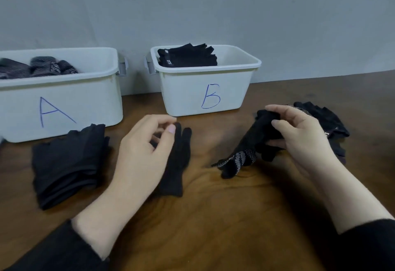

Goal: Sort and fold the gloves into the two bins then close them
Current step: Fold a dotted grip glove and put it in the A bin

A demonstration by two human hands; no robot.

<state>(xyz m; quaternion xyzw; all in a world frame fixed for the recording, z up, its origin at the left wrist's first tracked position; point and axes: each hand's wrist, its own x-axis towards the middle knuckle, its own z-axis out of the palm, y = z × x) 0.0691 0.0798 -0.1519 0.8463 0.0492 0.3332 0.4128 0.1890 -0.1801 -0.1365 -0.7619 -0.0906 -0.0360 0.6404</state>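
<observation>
White bin A (89, 104) at the left holds grey striped gloves (42, 67). White bin B (183, 91) in the middle holds folded black gloves (188, 56). A plain black glove (180, 164) lies flat on the wooden table, its fingers pointing at bin B. My left hand (143, 155) is over it, thumb and curled fingers pinching near its fingertips. My right hand (299, 134) grips a black glove with a white-dotted palm (245, 155). That glove droops down to the table on the left.
A stack of folded black gloves (68, 164) lies in front of bin A. A loose pile of black gloves (329, 121) sits behind my right hand. Both bins are open, latches (123, 67) on their sides, against a grey wall.
</observation>
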